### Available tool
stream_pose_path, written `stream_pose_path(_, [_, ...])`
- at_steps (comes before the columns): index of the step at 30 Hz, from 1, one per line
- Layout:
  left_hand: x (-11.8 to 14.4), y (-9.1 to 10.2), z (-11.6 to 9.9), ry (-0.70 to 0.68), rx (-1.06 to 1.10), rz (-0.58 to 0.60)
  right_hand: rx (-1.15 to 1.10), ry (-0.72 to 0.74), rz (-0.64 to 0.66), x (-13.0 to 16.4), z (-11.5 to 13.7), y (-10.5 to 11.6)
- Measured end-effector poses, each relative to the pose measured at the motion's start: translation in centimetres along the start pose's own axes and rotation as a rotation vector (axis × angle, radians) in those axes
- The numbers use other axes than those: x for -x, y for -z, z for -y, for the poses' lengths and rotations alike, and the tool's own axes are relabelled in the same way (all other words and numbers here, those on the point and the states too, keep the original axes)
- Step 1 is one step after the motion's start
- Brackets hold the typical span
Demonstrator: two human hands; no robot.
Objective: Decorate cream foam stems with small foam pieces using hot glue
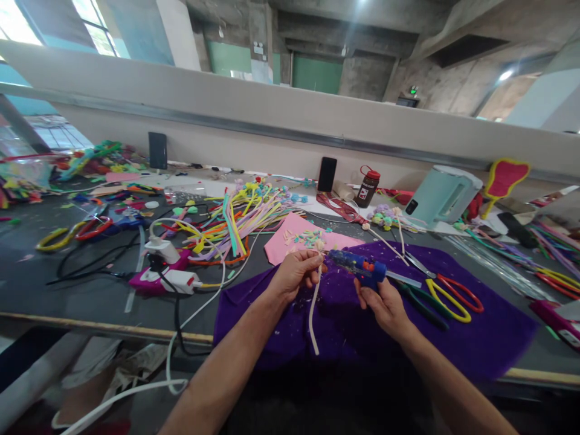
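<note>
Gluing station, one entry, hands over the purple cloth [453, 338] at the near edge of the table [67, 284].

Item 1: left hand [294, 275], fingers pinched shut around the top of a white strip [313, 308]; the strip hangs down loose over the cloth. Something small and pale sits at the pinch, too small to name.

Item 2: right hand [385, 305], wrapped around the grip of a blue glue gun [357, 266], nozzle pointing left and almost touching the top of the strip.

Handling notes, as judgement: keep your left fingertips just below the nozzle's line (hot glue likely runs down the strip). Hold the strip steady and bring the tip in square, squeezing lightly so that one small bead lands at the join. Keep the work above the cloth so that drips fall there.

Item 3: yellow-handled scissors [446, 296] and red-handled scissors [457, 289], lying on the cloth just right of your right hand. Pink sheet [290, 238] beyond your hands; coloured strips [235, 226] heaped further left.
</note>
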State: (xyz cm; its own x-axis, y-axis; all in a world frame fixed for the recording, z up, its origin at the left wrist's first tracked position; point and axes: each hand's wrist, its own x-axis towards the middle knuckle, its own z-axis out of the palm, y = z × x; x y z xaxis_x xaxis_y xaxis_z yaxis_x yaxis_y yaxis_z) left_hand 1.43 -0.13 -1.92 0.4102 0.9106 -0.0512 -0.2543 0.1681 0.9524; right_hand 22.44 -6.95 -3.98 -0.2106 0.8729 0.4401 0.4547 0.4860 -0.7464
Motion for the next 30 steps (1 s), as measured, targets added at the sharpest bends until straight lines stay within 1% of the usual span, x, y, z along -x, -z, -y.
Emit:
stream_pose_path(6, [0.1, -0.1, -0.1, 0.002, -0.012, 0.004, -0.006, 0.006, -0.051, 0.0, 0.1, 0.0])
stream_pose_path(11, [0.0, -0.1, 0.0, 0.007, -0.022, 0.009, 0.011, 0.003, -0.030, -0.1, 0.2, 0.0])
stream_pose_path(16, [0.0, 0.3, -0.4, 0.002, 0.011, -0.031, 0.044, -0.016, 0.003, 0.1, 0.0, 0.3])
stream_pose_path(19, [0.2, 1.1, -1.4, -0.039, 0.057, -0.079, 0.214, -0.005, 0.009, -0.4, 0.4, 1.1])
stream_pose_path(21, [0.4, 1.8, -2.1, -0.097, 0.134, -0.148, 0.385, 0.026, 0.033, -1.0, 1.0, 1.7])
stream_pose_path(23, [0.5, 2.4, -2.6, -0.159, 0.207, -0.217, 0.553, 0.068, 0.093, -1.8, 1.5, 1.9])
stream_pose_path(25, [0.6, 2.9, -3.0, -0.189, 0.235, -0.259, 0.692, 0.101, 0.154, -2.6, 1.5, 1.9])
stream_pose_path(27, [0.6, 3.2, -3.2, -0.200, 0.236, -0.276, 0.779, 0.111, 0.173, -3.3, 0.8, 1.7])
stream_pose_path(30, [0.8, 3.4, -3.3, -0.223, 0.259, -0.286, 0.810, 0.077, 0.166, -4.4, -1.1, 1.1])
